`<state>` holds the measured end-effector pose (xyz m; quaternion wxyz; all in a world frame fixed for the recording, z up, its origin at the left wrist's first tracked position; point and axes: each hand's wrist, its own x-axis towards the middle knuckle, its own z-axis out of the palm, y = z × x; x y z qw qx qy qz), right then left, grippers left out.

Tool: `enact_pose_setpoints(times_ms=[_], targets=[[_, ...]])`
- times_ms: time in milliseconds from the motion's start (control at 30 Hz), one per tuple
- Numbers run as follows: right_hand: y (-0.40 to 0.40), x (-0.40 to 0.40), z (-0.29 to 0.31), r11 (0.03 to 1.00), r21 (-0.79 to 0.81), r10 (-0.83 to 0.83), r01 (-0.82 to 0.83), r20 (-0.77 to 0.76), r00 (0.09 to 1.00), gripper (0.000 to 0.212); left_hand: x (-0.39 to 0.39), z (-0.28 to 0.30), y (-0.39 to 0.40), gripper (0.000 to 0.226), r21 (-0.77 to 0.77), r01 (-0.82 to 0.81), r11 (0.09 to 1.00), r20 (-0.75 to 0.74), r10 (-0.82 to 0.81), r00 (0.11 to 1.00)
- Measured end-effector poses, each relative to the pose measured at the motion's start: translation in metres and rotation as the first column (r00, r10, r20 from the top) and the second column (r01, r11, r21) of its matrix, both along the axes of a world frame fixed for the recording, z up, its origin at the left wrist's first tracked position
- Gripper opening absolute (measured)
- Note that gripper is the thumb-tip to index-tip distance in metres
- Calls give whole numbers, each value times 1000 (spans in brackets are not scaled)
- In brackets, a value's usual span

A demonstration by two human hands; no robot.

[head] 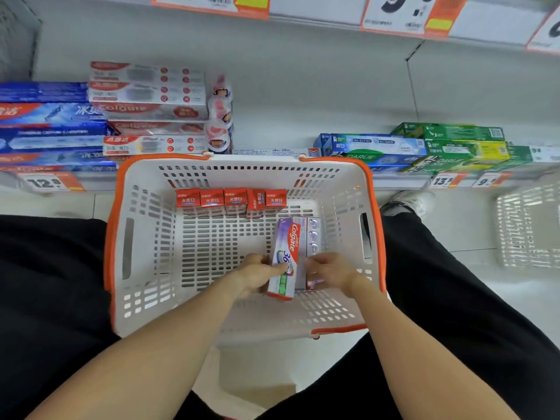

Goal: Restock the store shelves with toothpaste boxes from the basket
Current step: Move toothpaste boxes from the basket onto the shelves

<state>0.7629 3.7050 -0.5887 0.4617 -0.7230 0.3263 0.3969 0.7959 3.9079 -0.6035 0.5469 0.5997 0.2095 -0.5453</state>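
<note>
A white basket with an orange rim (142, 247) stands on the floor between my legs. Along its far wall, several red toothpaste boxes (230, 200) stand on end. At the basket's right side lie purple Colgate boxes. My left hand (260, 272) grips the nearest purple Colgate box (286, 250), tilted up at its near end. My right hand (328, 269) grips a second purple box (313, 234) lying just to the right of the first. The low shelf (272, 137) behind the basket has a bare gap in its middle.
Stacks of red-and-white and blue toothpaste boxes (148, 107) fill the shelf's left part; blue and green Darlie boxes (424, 147) fill the right. Price tags (45, 181) line the shelf edge. A second white basket (527, 225) sits at the right. My shoe (409, 201) is beside the basket.
</note>
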Motion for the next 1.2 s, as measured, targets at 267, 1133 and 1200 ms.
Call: enact_pose_setpoints(times_ms=[267, 1133, 1200], targets=[[15, 3, -42, 929, -351, 103, -120, -69, 992, 73, -17, -18, 31, 23, 95, 9, 995, -57, -3, 998], [-27, 39, 173, 933, 240, 262, -269, 61, 963, 55, -3, 118, 47, 61, -329, -132, 935, -19, 134, 991], [-16, 37, 187, 953, 208, 181, -221, 196, 964, 58, 6, 144, 47, 57, -359, -172, 917, 39, 199, 979]])
